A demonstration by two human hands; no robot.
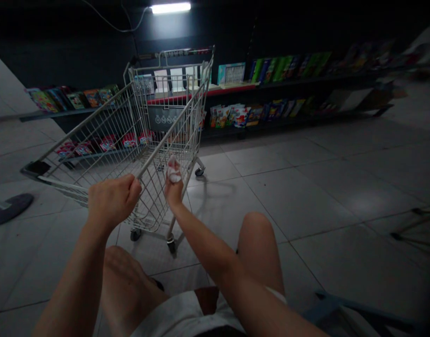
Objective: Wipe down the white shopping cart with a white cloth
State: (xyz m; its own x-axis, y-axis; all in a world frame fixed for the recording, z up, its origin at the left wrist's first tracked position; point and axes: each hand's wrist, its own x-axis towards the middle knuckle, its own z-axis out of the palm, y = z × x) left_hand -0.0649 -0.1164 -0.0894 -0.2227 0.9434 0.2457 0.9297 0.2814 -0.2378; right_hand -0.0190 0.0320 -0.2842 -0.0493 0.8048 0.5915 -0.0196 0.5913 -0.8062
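Observation:
A metal wire shopping cart [169,135] stands upright on its wheels right in front of me. Its near top corner is inside my left hand [113,199], whose fingers are wrapped round the rim. Lower down, my right hand [173,185] is closed on a crumpled white and pinkish cloth [174,169]. That cloth is at the cart's right side mesh; whether it touches the wires I cannot tell. The basket's wire floor shows through the mesh, and a grey panel [162,119] with round emblems sits at the far end below the handle.
Dark shelves [232,88] behind the cart hold books, boxes and colourful bags. A tube light [171,8] glows above. A round grey base [11,209] stands on the tiled floor [271,187] at left. Thin stand legs [415,229] are at right, and a blue-grey frame [362,311] is at lower right.

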